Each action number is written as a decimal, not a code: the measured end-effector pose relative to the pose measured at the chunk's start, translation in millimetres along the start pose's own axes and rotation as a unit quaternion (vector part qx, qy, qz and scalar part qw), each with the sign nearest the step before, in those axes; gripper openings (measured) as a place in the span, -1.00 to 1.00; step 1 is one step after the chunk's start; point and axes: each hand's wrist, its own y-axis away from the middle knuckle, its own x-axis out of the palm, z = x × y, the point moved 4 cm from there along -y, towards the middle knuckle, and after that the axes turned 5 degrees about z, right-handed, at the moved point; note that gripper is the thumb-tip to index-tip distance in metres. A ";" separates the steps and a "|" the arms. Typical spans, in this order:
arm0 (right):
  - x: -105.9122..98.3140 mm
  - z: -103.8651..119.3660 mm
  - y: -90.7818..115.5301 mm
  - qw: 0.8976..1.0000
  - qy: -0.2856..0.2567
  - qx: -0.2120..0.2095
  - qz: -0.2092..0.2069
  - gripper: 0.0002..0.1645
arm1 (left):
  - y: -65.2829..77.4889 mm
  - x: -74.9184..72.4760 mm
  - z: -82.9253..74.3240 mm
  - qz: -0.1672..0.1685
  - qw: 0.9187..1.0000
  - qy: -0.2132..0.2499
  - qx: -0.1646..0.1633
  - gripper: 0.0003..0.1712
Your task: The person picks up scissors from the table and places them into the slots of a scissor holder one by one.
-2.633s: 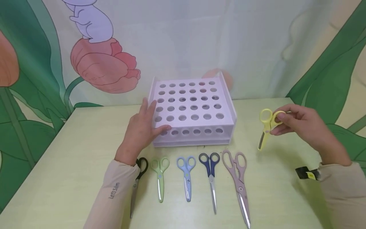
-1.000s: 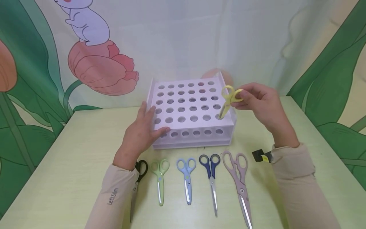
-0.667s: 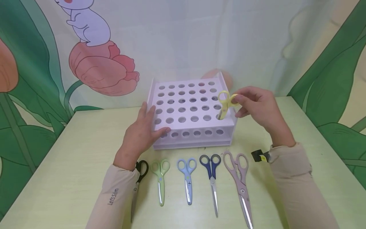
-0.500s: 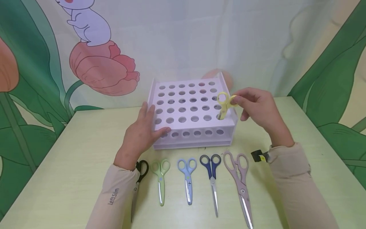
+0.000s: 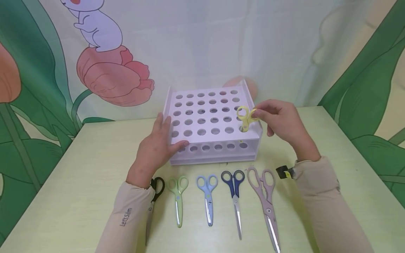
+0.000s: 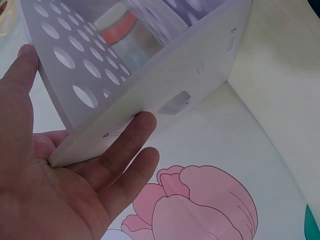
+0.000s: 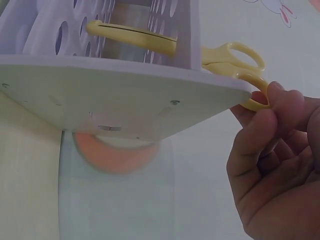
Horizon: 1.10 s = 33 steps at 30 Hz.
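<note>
My right hand (image 5: 280,117) pinches one handle loop of the yellow scissors (image 5: 245,121) between thumb and fingers. Their blades pass down through the front right hole of the white rack (image 5: 221,137); in the right wrist view the yellow blade tip (image 7: 95,27) has reached a hole in the lower perforated shelf. My left hand (image 5: 152,154) rests against the rack's front left corner. Its thumb lies along the front edge, while in the left wrist view fairly straight fingers (image 6: 142,122) touch the outer side panel.
In front of the rack lie black scissors (image 5: 157,186), partly hidden by the left arm, green scissors (image 5: 178,196), light blue scissors (image 5: 207,196), dark blue scissors (image 5: 234,189) and larger mauve scissors (image 5: 265,196). A printed curtain (image 5: 196,42) hangs behind the table (image 5: 95,147).
My right hand has brought the yellow scissors leftward from beside the rack to its front right hole, then lowered the blades through it. The left hand keeps its place on the rack.
</note>
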 end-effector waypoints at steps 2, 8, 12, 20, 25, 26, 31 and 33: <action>0.8 -0.7 -0.4 1.000 0.004 0.006 0.003 -0.66 | 0.2 0.1 0.2 -0.001 1.000 -0.001 0.001 0.14; 4.4 -2.1 -1.8 1.000 0.014 0.010 0.011 -0.68 | 0.5 0.3 0.2 0.003 1.000 -0.001 -0.002 0.13; 7.1 -3.1 -2.7 1.000 0.017 0.011 0.019 -0.71 | 0.4 -0.1 0.3 0.005 1.000 -0.002 -0.003 0.12; 9.9 -3.2 -3.7 0.999 0.028 0.013 0.026 -0.71 | -0.9 -0.1 0.3 0.006 1.000 -0.003 -0.003 0.14; 11.3 -3.3 -3.9 0.999 0.036 0.017 0.034 -0.67 | -0.6 0.2 0.6 0.005 1.000 -0.003 -0.002 0.14; 11.4 -3.3 -4.0 0.999 0.037 0.017 0.035 -0.66 | -0.6 0.3 0.8 0.005 1.000 -0.002 -0.002 0.14; 11.3 -2.8 -3.6 0.998 0.042 0.019 0.038 -0.66 | -0.7 1.1 1.8 0.007 1.000 -0.002 -0.004 0.14; 11.5 -2.8 -3.5 0.998 0.041 0.020 0.041 -0.63 | -1.0 1.1 1.7 0.010 1.000 -0.002 -0.007 0.14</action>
